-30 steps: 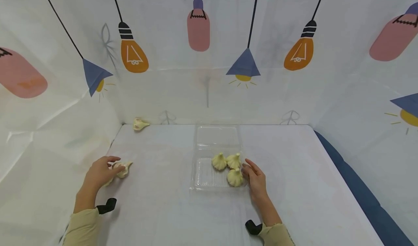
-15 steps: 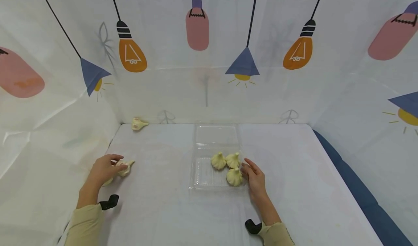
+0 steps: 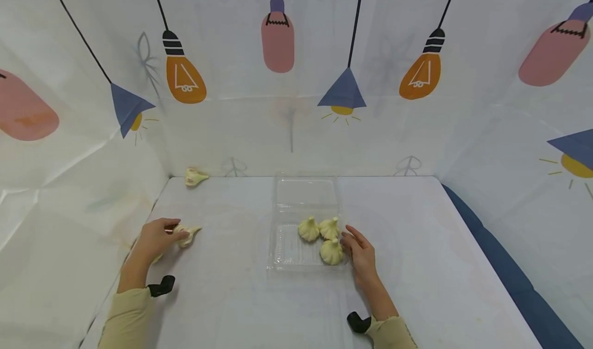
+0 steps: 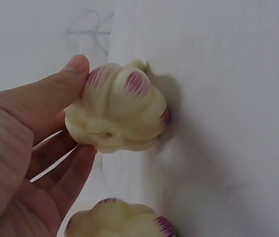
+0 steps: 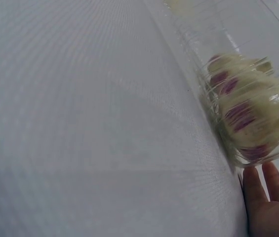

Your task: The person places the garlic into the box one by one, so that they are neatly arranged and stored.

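Note:
My left hand (image 3: 152,243) pinches a cream garlic bulb (image 3: 185,237) between thumb and fingers at the left of the table. In the left wrist view, purple streaks mark that bulb, and its base faces the camera. Another garlic bulb (image 4: 122,219) lies just below it, mostly hidden behind the hand in the head view. Three bulbs (image 3: 308,229) sit toward the right side of a clear plastic container (image 3: 284,251), whose lid is folded back. At the container's right wall rests my right hand (image 3: 364,260), fingers loosely extended; in the right wrist view, the fingertips (image 5: 252,175) are right at that wall.
A further garlic bulb (image 3: 195,177) lies at the table's far left corner. The white table (image 3: 440,266) meets a white sheet (image 3: 231,122) printed with lamps at the back and sides. A blue surface (image 3: 500,256) shows past the right edge.
My left hand has shifted slightly right with the garlic bulb in its fingers. The right hand stays beside the container. The head view has drifted a little.

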The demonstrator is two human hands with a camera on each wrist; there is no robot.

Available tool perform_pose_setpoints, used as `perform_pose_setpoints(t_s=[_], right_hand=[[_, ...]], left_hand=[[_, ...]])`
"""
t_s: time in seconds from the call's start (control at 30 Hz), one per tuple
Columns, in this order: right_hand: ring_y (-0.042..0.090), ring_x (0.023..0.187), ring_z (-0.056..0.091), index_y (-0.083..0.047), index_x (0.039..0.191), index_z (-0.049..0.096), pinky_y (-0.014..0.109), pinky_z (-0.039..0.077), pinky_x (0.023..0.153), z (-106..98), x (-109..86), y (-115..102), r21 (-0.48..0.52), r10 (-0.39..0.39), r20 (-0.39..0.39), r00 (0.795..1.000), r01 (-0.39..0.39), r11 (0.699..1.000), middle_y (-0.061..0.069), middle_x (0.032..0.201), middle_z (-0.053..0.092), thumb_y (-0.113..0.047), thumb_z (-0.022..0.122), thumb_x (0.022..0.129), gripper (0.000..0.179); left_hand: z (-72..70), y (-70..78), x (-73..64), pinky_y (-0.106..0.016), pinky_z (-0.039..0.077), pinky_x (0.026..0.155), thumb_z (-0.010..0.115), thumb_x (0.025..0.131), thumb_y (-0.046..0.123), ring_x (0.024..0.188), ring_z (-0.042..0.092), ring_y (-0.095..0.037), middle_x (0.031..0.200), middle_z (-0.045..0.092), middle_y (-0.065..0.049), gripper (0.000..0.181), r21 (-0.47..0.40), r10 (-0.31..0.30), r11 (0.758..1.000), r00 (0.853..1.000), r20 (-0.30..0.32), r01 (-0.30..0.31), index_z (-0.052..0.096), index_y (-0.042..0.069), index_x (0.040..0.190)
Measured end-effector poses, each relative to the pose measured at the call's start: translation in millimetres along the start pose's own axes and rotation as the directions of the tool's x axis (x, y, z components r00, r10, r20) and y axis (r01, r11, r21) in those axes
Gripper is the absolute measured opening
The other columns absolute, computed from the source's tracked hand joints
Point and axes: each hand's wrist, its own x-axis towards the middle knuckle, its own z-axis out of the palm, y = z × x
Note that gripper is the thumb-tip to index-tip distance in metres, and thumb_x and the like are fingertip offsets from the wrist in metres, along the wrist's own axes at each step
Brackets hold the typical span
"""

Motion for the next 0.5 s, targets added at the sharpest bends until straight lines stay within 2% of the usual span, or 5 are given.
perform_pose_setpoints(t_s=[0.27, 0.5], right_hand=[[0.025, 0.108, 0.06, -0.006, 0.136, 0.055, 0.028, 0.051, 0.085, 0, 2.5, 2, 0.009, 0.008, 0.005, 1.0, -0.008, 1.0, 0.018, 0.127, 0.059, -0.013, 0.056, 0.099, 0.038], [0.025, 0.106, 0.061, -0.006, 0.136, 0.055, 0.028, 0.051, 0.085, 0, 1.6, 2, 0.004, 0.012, -0.006, 1.0, -0.012, 1.0, 0.019, 0.124, 0.06, -0.013, 0.057, 0.099, 0.038]], left_hand=[[13.8, 5.5, 3.5, -0.05, 0.051, 0.083, 0.076, 0.086, 0.037, 0.1, 0.063, -0.04, 0.118, 0.062, -0.027, 0.063, -0.075, 0.058, 0.995, 0.997, -0.059, -0.062, 0.059, -0.01, 0.124], [32.2, 10.6, 2.4, -0.039, 0.055, 0.077, 0.074, 0.089, 0.026, 0.096, 0.065, -0.037, 0.113, 0.063, -0.024, 0.045, -0.132, 0.122, 0.98, 0.976, -0.179, -0.147, 0.065, -0.005, 0.12]])
